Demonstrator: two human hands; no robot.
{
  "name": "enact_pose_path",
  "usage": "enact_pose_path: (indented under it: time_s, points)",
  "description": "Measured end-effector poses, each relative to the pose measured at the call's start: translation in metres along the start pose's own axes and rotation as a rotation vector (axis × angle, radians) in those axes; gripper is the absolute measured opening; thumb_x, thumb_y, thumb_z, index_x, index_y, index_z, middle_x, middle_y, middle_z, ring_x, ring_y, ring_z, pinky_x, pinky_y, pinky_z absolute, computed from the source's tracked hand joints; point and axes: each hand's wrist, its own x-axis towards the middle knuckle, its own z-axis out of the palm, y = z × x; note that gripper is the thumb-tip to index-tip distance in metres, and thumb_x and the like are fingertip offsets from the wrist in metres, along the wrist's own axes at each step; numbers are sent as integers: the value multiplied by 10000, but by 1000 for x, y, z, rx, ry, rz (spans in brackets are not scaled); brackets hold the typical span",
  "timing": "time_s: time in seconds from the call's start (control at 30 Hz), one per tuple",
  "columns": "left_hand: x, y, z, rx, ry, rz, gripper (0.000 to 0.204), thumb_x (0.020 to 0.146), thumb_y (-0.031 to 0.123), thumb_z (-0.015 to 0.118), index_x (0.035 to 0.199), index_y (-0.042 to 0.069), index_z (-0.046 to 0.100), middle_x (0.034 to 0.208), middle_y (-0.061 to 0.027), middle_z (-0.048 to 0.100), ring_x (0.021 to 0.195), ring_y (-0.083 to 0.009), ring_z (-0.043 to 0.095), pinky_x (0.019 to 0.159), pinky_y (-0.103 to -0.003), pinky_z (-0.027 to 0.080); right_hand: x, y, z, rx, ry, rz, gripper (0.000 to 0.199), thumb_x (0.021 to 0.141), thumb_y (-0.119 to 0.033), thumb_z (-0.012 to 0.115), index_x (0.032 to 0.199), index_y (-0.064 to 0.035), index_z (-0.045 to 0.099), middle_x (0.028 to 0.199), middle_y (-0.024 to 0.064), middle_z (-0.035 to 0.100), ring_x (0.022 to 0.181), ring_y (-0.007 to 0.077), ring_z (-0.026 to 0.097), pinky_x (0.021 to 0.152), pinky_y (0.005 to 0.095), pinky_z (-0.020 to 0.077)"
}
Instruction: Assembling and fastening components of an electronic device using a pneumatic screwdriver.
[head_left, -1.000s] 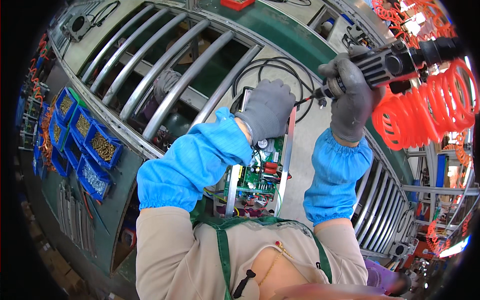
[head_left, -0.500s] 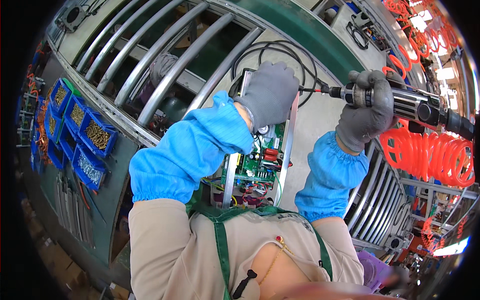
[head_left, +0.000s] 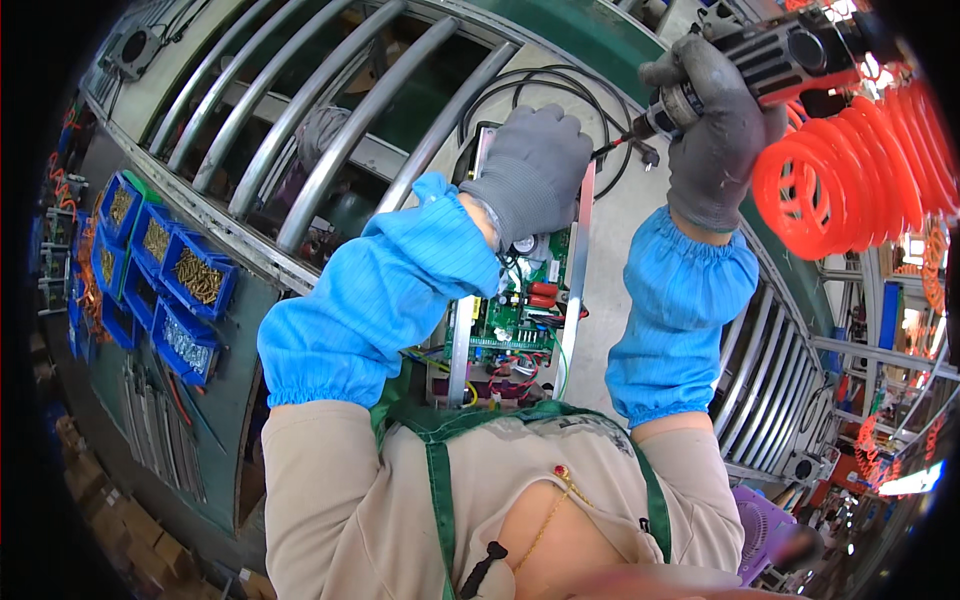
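The gloved left hand [head_left: 535, 165] lies over the far end of the circuit-board assembly [head_left: 495, 322], hiding that end. Its fingers curl down out of sight, so I cannot tell whether they grip something or only press. The gloved right hand [head_left: 715, 135] is wrapped around a power screwdriver [head_left: 790, 55], whose rear end is lost at the dark rim of the view. The driver bit [head_left: 612, 147] points at the side of the left glove, near the top of the assembly's right metal rail [head_left: 574, 300]; whether it touches a screw there is hard to make out, the tip being small and partly covered.

The assembly, with red capacitors [head_left: 541, 294] and loose coloured wires at its near end, sits in front of the person's green apron [head_left: 440, 490] on a pale grey worktop [head_left: 625, 225]. A black cable loops beyond the left hand, its plug [head_left: 651, 158] lying on that surface.

Steel conveyor rollers [head_left: 370, 132] run to the left; past them are blue bins, one with brass screws [head_left: 197, 275], and a bundle of metal strips [head_left: 160, 435]. A red coiled hose [head_left: 850, 185] hangs at right, above blurred shop equipment.
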Motion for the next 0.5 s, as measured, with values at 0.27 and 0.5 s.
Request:
enact_pose_path:
  time_s: [0.27, 0.5]
  points:
    - [-3, -3, 2, -26, 38, 12, 327, 631, 260, 704, 895, 77, 639, 843, -76, 566, 885, -238, 554, 797, -347, 438, 3, 13, -5, 2, -40, -16, 232, 835, -178, 601, 929, 32, 633, 717, 111, 656, 669, 167, 644, 599, 248, 489]
    - [-2, 0, 1, 21, 6, -9, 376, 644, 315, 699, 940, 89, 643, 862, -65, 567, 891, -228, 551, 791, -346, 440, 5, -14, 12, 77, 42, 222, 157, 808, -123, 586, 876, 15, 613, 669, 104, 622, 551, 125, 545, 488, 233, 405]
